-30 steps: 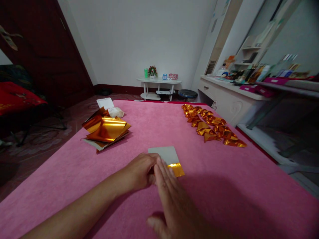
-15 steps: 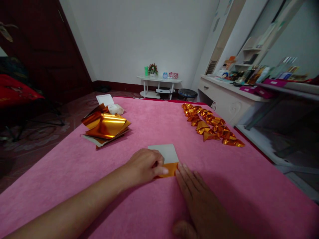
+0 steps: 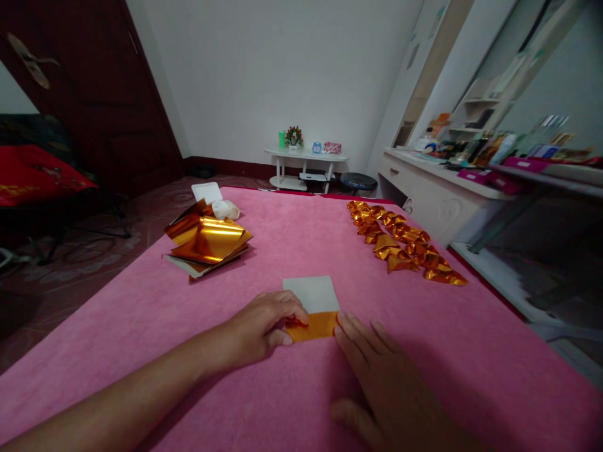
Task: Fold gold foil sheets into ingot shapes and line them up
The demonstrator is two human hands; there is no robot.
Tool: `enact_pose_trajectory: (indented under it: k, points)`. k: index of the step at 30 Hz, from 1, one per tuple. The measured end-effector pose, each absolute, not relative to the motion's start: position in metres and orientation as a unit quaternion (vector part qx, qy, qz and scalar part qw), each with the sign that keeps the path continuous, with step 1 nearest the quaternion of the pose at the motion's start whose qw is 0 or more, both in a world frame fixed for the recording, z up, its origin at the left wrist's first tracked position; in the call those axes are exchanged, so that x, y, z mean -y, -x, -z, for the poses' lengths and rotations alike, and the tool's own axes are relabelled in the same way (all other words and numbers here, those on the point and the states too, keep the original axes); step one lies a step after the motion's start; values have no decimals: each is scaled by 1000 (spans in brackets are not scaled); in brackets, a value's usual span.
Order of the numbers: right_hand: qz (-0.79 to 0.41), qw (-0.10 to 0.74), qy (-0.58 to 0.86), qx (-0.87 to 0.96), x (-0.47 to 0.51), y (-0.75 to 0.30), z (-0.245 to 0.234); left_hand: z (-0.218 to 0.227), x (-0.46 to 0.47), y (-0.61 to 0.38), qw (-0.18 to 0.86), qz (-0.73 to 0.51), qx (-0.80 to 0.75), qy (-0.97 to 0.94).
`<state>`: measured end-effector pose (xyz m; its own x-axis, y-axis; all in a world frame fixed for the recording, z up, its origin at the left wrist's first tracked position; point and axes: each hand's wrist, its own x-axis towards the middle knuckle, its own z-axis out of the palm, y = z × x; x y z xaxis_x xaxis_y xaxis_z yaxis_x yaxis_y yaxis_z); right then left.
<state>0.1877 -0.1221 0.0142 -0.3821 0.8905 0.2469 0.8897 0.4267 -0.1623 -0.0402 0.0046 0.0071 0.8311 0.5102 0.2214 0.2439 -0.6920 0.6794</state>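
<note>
A sheet of foil paper [image 3: 313, 306] lies on the pink table [image 3: 141, 326] in front of me, white side up, with its near edge folded over to show a gold strip. My left hand [image 3: 264, 326] is curled, its fingers pinching the left end of the gold fold. My right hand [image 3: 377, 370] lies flat on the cloth with fingers stretched out, its fingertips touching the right end of the fold.
A stack of gold foil sheets [image 3: 207, 242] lies at the left, with a white box [image 3: 214, 198] behind it. A row of several folded gold pieces [image 3: 405, 242] runs along the right side. A white dresser [image 3: 438, 188] stands beyond the table's right edge.
My right hand has slid off the paper to the right and now lies beside the fold. My left hand has curled onto the fold's left end. The gold strip looks wider.
</note>
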Motion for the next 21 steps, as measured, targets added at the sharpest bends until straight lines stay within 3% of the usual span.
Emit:
enact_pose_trajectory:
  k: [5,8,11,16,21]
  points:
    - [-209,302,662,654,58,-196,-22,-5,2,41,395,-227,-231,-859]
    - [-407,347,617,576,30,-193,-21,0,6,42,392,-284,-251,-839]
    - [-530,373,552,525,23,-183,-19,9,9,45,391,-357,-275,-803]
    - [-552,495,505,442,22,-177,-17,7,10,44,501,-436,-356,-657]
    - [-526,555,475,436,16,-179,-15,-16,-2,22,643,-397,-341,-560]
